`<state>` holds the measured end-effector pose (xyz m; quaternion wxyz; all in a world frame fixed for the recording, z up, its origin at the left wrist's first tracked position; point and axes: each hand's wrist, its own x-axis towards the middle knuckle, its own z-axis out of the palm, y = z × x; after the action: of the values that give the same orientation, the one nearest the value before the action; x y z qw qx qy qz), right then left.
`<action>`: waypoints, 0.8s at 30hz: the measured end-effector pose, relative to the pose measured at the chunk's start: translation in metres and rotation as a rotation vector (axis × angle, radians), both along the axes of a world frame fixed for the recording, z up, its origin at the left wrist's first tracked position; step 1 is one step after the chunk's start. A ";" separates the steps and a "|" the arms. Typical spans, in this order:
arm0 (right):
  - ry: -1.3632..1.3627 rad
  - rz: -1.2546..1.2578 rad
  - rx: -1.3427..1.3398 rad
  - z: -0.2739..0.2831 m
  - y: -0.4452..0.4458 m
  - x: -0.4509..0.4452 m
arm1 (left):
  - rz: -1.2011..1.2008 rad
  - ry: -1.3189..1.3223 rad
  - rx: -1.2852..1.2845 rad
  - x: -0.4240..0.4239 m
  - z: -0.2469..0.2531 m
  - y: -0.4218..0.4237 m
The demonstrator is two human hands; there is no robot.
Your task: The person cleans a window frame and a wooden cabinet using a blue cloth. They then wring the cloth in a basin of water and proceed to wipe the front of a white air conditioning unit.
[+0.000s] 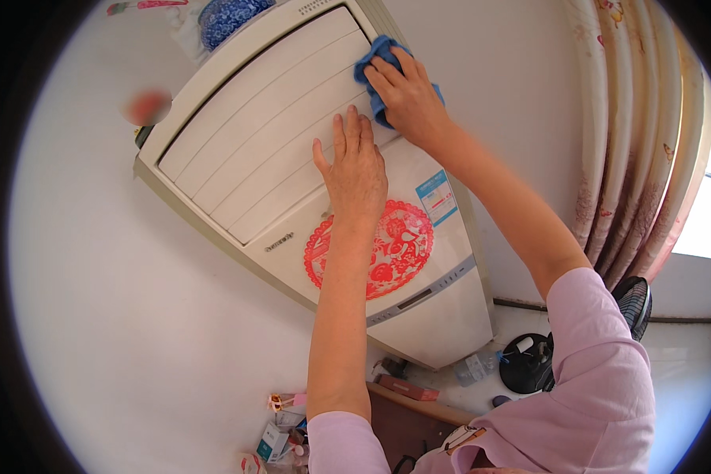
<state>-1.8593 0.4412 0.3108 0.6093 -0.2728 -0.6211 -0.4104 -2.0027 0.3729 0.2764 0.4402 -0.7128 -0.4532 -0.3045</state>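
Note:
A tall white floor-standing air conditioner [249, 130] fills the middle of the view, tilted in the picture. My right hand [412, 98] presses a blue cloth [379, 56] against the right side of its louvred upper panel. Below and left of it, my left hand [355, 169] lies with spread fingers over the panel's lower edge, holding nothing. Under my left forearm, a round red paper-cut sticker [406, 249] decorates the front and is partly hidden. A blue and white label [436, 198] with writing is stuck to its right.
A blue floral-patterned object [231, 21] sits on top of the unit. Patterned curtains [598, 136] hang beside a window at right. A fan with a round black base [524, 364], a clear plastic container [474, 368] and a reddish box [407, 388] are on the floor. Small boxes [272, 441] crowd the lower left.

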 end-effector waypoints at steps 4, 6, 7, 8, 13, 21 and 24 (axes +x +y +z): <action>-0.024 -0.032 -0.031 -0.024 0.000 0.004 | -0.015 -0.022 0.005 0.006 -0.002 0.004; -0.039 -0.002 -0.012 -0.017 0.004 0.008 | -0.009 -0.005 -0.006 0.007 -0.002 0.006; -0.044 0.018 -0.001 -0.009 0.005 0.010 | 0.001 0.019 -0.016 0.008 -0.002 0.006; -0.051 0.010 0.028 0.002 0.008 0.012 | 0.011 0.042 -0.026 0.009 -0.001 0.005; -0.019 0.028 0.134 0.072 0.015 0.012 | 0.020 0.041 0.005 0.010 -0.003 0.003; -0.126 -0.194 0.039 0.011 0.008 0.013 | 0.010 0.052 0.000 0.015 -0.018 0.004; -0.144 -0.240 0.007 -0.018 0.000 0.012 | -0.008 0.048 -0.017 0.018 -0.023 0.002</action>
<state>-1.8475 0.4409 0.2931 0.5105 -0.3129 -0.6248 -0.5012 -1.9843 0.3753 0.2531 0.4434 -0.7255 -0.4423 -0.2853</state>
